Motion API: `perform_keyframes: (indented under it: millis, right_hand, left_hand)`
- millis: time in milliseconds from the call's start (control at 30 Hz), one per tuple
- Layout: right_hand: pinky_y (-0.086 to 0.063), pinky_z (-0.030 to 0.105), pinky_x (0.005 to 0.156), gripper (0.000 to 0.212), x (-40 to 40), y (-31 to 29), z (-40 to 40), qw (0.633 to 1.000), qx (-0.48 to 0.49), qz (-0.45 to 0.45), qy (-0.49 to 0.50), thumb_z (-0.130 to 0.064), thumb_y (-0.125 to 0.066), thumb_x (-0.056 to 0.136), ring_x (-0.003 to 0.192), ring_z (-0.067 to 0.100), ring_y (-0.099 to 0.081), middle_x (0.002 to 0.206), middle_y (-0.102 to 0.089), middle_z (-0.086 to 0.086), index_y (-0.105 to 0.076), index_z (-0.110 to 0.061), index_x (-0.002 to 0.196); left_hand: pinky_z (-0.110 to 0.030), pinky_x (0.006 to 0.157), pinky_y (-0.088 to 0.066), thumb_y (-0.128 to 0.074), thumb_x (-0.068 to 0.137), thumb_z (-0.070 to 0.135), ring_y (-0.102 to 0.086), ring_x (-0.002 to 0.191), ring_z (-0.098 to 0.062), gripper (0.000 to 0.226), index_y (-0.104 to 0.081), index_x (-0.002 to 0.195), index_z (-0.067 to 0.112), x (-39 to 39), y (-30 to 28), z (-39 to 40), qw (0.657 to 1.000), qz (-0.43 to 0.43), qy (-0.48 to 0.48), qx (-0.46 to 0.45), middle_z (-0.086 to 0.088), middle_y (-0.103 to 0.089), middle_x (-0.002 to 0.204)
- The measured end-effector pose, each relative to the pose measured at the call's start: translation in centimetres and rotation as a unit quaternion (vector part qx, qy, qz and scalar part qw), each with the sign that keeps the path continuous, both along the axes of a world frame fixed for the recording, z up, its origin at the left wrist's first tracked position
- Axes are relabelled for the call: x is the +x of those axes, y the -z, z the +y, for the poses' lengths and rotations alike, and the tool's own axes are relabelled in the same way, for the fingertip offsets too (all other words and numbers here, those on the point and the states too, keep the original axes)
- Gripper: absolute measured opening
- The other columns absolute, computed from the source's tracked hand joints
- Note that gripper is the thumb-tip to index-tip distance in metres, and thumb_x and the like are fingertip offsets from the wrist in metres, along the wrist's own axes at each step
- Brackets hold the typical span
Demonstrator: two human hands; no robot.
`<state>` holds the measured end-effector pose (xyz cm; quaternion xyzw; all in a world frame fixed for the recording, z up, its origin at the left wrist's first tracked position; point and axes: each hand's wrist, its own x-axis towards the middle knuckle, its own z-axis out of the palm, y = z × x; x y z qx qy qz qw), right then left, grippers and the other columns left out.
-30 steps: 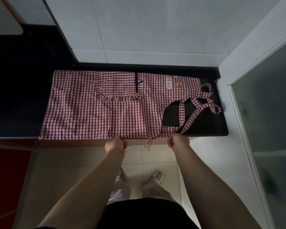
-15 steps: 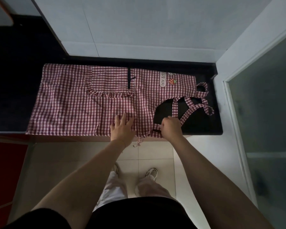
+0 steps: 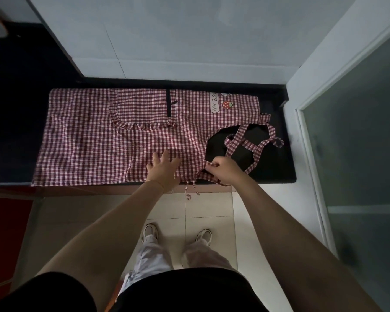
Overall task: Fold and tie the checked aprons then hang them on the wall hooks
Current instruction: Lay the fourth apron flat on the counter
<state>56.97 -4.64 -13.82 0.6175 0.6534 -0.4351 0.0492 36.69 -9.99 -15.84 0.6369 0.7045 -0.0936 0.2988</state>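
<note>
A red and white checked apron [image 3: 95, 140] lies spread flat on the black countertop [image 3: 277, 167], its bib with a strawberry patch [image 3: 227, 104] toward the right. Its neck straps [image 3: 252, 143] loop over the bare counter at the right. My left hand [image 3: 163, 170] rests flat on the apron's near edge, fingers spread. My right hand [image 3: 223, 170] pinches the cloth at the apron's near right corner beside the armhole curve. A thin waist tie [image 3: 189, 192] dangles over the counter's front edge between my hands.
A white tiled wall [image 3: 189, 41] rises behind the counter. A frosted glass door [image 3: 358, 154] and its white frame stand at the right. Red cabinet fronts [image 3: 5, 233] are at the lower left. My feet stand on pale floor tiles [image 3: 203, 210].
My left hand has moved from the counter's front edge up onto the apron and flattened out. My right hand has moved up to the apron's corner and pinched it.
</note>
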Motion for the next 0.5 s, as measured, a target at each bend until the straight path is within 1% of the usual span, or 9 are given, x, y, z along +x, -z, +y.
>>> perform_keyframes:
  millis: [33,67,133,167,200,233,333,400,500]
  right_hand:
    - [-0.045,0.03,0.066,0.024,0.0,-0.3,-0.1,0.999,-0.004,-0.015,-0.032,-0.036,-0.061,0.095,0.078,0.018,-0.06,0.091,-0.064,0.009,-0.062,-0.012,0.101]
    - [-0.046,0.029,0.068,0.027,0.0,-0.5,-0.3,0.997,-0.012,-0.035,-0.068,-0.033,-0.066,0.091,0.084,0.02,-0.062,0.096,-0.064,0.008,-0.06,-0.012,0.107]
    - [-0.049,0.029,0.076,0.042,-0.3,-0.3,-1.0,0.986,0.0,-0.096,-0.14,-0.028,-0.071,0.088,0.1,0.023,-0.061,0.11,-0.061,0.005,-0.053,-0.013,0.122]
    - [-0.05,0.03,0.08,0.047,-0.5,-0.1,-1.4,0.979,0.015,-0.126,-0.16,-0.024,-0.07,0.089,0.104,0.024,-0.06,0.117,-0.059,0.006,-0.048,-0.014,0.129]
    - [-0.051,0.031,0.083,0.046,-0.6,0.1,-1.8,0.975,0.029,-0.144,-0.164,-0.02,-0.067,0.091,0.104,0.024,-0.059,0.119,-0.058,0.007,-0.046,-0.014,0.131]
    - [-0.052,0.032,0.083,0.043,-0.7,0.4,-2.0,0.975,0.04,-0.152,-0.158,-0.015,-0.063,0.093,0.1,0.023,-0.059,0.117,-0.058,0.007,-0.045,-0.014,0.131]
    - [-0.05,0.031,0.073,0.035,-0.9,0.9,-2.0,0.974,0.058,-0.177,-0.132,-0.009,-0.057,0.095,0.086,0.02,-0.057,0.1,-0.056,0.005,-0.045,-0.014,0.127]
    - [-0.053,0.032,0.077,0.033,-1.0,0.9,-1.7,0.97,0.051,-0.193,-0.135,-0.009,-0.056,0.095,0.09,0.022,-0.06,0.104,-0.059,0.006,-0.046,-0.014,0.127]
    - [-0.053,0.033,0.085,0.031,-1.0,1.1,-1.3,0.968,0.028,-0.209,-0.133,-0.013,-0.055,0.098,0.1,0.023,-0.06,0.116,-0.059,0.006,-0.051,-0.014,0.129]
  left_hand:
    - [-0.067,0.116,-0.015,-0.065,0.091,0.027,0.005,0.148,-0.049,0.052,-0.04,0.137,0.032,0.0,-0.1,0.0,1.0,0.004,0.005,-0.006,-0.014,-0.001,0.164]
    - [-0.067,0.116,-0.014,-0.066,0.089,0.025,0.005,0.147,-0.05,0.051,-0.042,0.134,0.031,0.1,-0.2,0.1,1.0,0.008,0.009,-0.011,-0.014,-0.001,0.163]
    - [-0.066,0.116,-0.015,-0.067,0.088,0.022,0.005,0.147,-0.051,0.045,-0.047,0.127,0.029,0.3,-0.4,0.1,1.0,0.012,0.01,-0.014,-0.015,-0.002,0.163]
    - [-0.066,0.116,-0.016,-0.067,0.088,0.021,0.004,0.147,-0.051,0.041,-0.05,0.124,0.027,0.3,-0.5,0.2,1.0,0.013,0.011,-0.012,-0.015,-0.003,0.163]
    - [-0.065,0.116,-0.018,-0.067,0.088,0.02,0.001,0.147,-0.05,0.035,-0.053,0.12,0.025,0.2,-0.6,0.1,1.0,0.011,0.013,-0.006,-0.014,-0.007,0.162]
    - [-0.064,0.116,-0.022,-0.066,0.088,0.018,-0.004,0.147,-0.048,0.029,-0.057,0.115,0.023,-0.1,-0.6,0.1,1.0,0.01,0.015,0.007,-0.013,-0.013,0.161]
    - [-0.053,0.11,-0.039,-0.061,0.09,0.013,-0.027,0.14,-0.035,0.014,-0.065,0.103,0.015,-1.4,-0.5,-0.1,0.998,-0.001,0.014,0.062,-0.011,-0.037,0.148]
    - [-0.046,0.104,-0.044,-0.062,0.09,0.013,-0.037,0.13,-0.029,0.01,-0.067,0.099,0.014,-1.9,-0.5,-0.2,0.996,-0.007,0.019,0.087,-0.009,-0.046,0.136]
    - [-0.04,0.104,-0.039,-0.069,0.088,0.023,-0.044,0.118,-0.021,0.007,-0.069,0.095,0.021,-2.3,-0.7,-0.5,0.991,0.031,0.055,0.121,0.0,-0.053,0.12]
